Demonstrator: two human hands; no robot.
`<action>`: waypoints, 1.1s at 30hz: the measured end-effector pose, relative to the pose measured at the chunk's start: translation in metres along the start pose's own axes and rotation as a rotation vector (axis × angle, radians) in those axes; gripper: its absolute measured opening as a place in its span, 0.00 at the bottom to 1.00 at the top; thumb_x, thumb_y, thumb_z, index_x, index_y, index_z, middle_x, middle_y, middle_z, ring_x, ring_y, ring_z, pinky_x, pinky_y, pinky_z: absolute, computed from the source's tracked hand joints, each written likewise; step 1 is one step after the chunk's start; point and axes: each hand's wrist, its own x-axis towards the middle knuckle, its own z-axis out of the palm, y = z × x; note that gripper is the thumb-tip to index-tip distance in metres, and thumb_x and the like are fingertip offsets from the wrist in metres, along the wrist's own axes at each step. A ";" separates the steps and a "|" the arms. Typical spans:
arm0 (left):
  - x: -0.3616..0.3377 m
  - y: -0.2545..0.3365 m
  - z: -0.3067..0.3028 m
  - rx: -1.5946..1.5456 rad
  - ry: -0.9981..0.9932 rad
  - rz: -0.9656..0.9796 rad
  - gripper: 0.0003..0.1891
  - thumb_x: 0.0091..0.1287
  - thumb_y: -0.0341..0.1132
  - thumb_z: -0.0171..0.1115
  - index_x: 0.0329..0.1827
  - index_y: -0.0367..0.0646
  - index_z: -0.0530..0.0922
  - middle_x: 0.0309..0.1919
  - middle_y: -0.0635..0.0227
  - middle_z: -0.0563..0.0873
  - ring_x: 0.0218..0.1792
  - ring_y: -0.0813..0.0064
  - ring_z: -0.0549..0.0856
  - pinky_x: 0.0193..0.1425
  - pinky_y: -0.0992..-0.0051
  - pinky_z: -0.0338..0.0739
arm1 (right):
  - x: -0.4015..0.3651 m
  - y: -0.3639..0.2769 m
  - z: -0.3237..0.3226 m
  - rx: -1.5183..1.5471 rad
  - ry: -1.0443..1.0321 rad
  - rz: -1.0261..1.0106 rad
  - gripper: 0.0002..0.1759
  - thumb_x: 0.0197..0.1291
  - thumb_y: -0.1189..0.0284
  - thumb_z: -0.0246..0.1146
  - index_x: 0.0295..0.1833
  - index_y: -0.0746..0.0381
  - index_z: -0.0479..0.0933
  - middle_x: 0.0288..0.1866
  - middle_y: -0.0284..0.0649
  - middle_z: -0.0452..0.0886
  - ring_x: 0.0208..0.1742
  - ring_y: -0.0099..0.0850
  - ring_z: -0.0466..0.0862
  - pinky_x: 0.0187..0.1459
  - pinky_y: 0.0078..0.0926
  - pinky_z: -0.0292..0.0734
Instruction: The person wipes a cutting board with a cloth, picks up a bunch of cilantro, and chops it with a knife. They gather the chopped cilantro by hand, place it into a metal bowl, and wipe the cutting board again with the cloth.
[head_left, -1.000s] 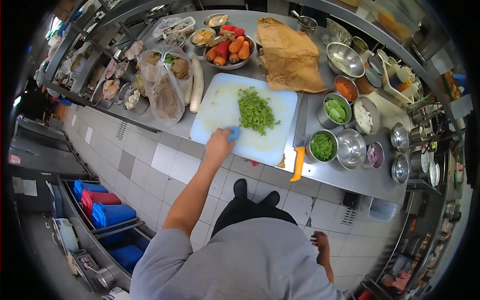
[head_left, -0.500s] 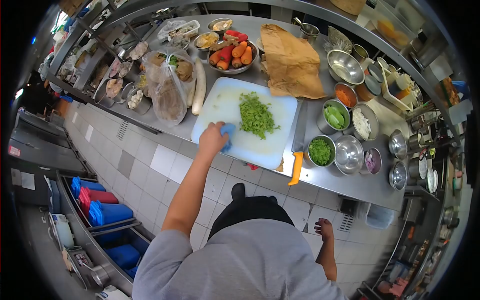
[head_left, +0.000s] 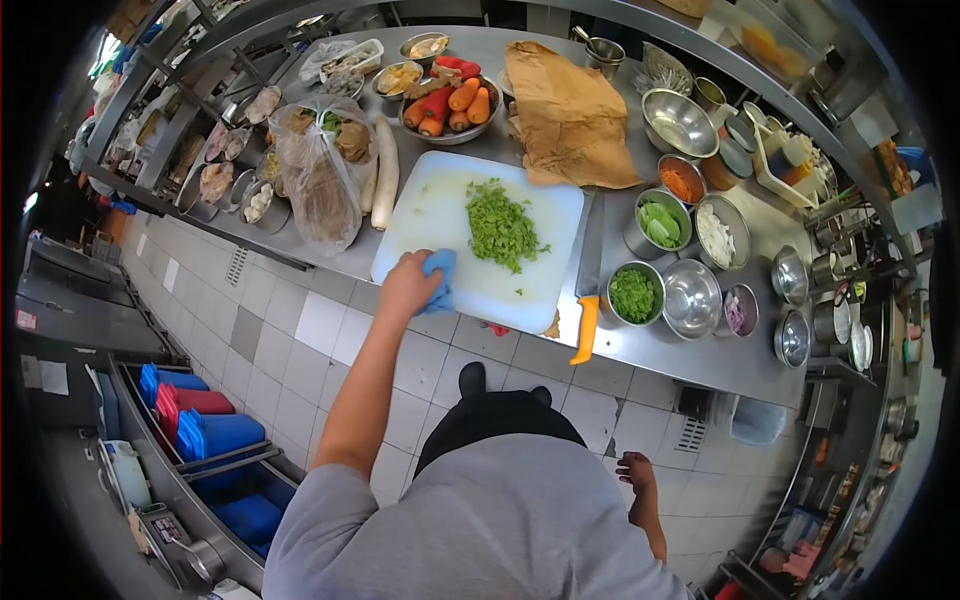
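My left hand (head_left: 407, 284) is closed on a blue cloth (head_left: 439, 282) at the near left edge of a white cutting board (head_left: 420, 212). Chopped green herbs (head_left: 500, 225) lie in a loose pile on the board, to the right of the cloth. My right hand (head_left: 637, 470) hangs low at my side, away from the counter, its fingers loosely apart and holding nothing. A knife with a yellow handle (head_left: 585, 332) rests just right of the board, the handle poking over the counter's front edge.
Metal bowls stand on the right, among them one of chopped greens (head_left: 632, 294) and one bare metal bowl (head_left: 691, 299). Behind the board are a bowl of carrots (head_left: 463, 94) and brown paper (head_left: 570, 115). A plastic bag (head_left: 325, 185) and white radishes (head_left: 385, 175) sit left.
My left hand has drawn the blue cloth slightly down and left to the board's near edge. The whole view has shifted a little. My right hand still hangs at my side.
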 end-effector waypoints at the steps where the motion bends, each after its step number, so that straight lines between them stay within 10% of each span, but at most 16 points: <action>1: 0.004 0.007 0.014 0.074 0.080 -0.061 0.25 0.57 0.43 0.67 0.58 0.44 0.82 0.48 0.48 0.85 0.47 0.48 0.86 0.52 0.57 0.82 | -0.001 -0.002 0.002 -0.008 -0.007 0.008 0.19 0.71 0.56 0.58 0.58 0.58 0.75 0.45 0.39 0.86 0.37 0.31 0.87 0.32 0.28 0.79; 9: -0.088 0.107 0.089 -0.337 -0.693 0.735 0.22 0.58 0.39 0.68 0.56 0.43 0.82 0.51 0.53 0.84 0.55 0.53 0.83 0.60 0.62 0.79 | -0.004 -0.040 0.016 0.004 -0.018 -0.076 0.16 0.71 0.59 0.59 0.55 0.57 0.76 0.44 0.37 0.85 0.36 0.29 0.85 0.33 0.28 0.79; 16: -0.042 0.062 0.006 -0.105 -0.146 0.173 0.22 0.58 0.41 0.67 0.56 0.47 0.83 0.51 0.54 0.84 0.48 0.50 0.86 0.53 0.58 0.82 | -0.014 -0.030 0.017 0.016 0.007 -0.058 0.15 0.69 0.63 0.59 0.58 0.56 0.75 0.46 0.38 0.85 0.38 0.31 0.86 0.37 0.31 0.80; 21: -0.056 0.027 0.085 -0.088 -0.010 0.144 0.25 0.58 0.41 0.68 0.57 0.39 0.81 0.50 0.48 0.84 0.53 0.47 0.84 0.57 0.56 0.80 | -0.028 -0.042 0.030 0.050 -0.078 -0.155 0.16 0.71 0.60 0.61 0.52 0.60 0.77 0.42 0.38 0.86 0.38 0.29 0.86 0.36 0.25 0.79; 25: -0.082 0.083 0.122 -0.443 -0.574 0.263 0.28 0.60 0.43 0.71 0.62 0.40 0.78 0.55 0.47 0.81 0.56 0.52 0.82 0.63 0.61 0.76 | -0.069 -0.127 0.063 0.115 -0.269 -0.517 0.20 0.68 0.67 0.67 0.61 0.62 0.74 0.50 0.41 0.85 0.43 0.29 0.86 0.43 0.25 0.81; 29: -0.096 0.162 0.105 -0.567 -0.721 0.349 0.30 0.70 0.47 0.67 0.68 0.37 0.74 0.71 0.47 0.71 0.70 0.57 0.73 0.70 0.66 0.69 | -0.175 -0.235 0.108 0.156 -0.341 -0.879 0.47 0.57 0.78 0.73 0.80 0.59 0.57 0.71 0.45 0.70 0.60 0.29 0.80 0.56 0.29 0.80; 33: -0.117 0.185 0.107 -0.863 -1.025 0.322 0.37 0.76 0.50 0.60 0.82 0.43 0.57 0.76 0.55 0.66 0.75 0.66 0.67 0.76 0.68 0.64 | -0.183 -0.265 0.119 0.023 -0.051 -1.046 0.46 0.54 0.79 0.72 0.78 0.60 0.60 0.67 0.43 0.74 0.62 0.32 0.79 0.63 0.31 0.75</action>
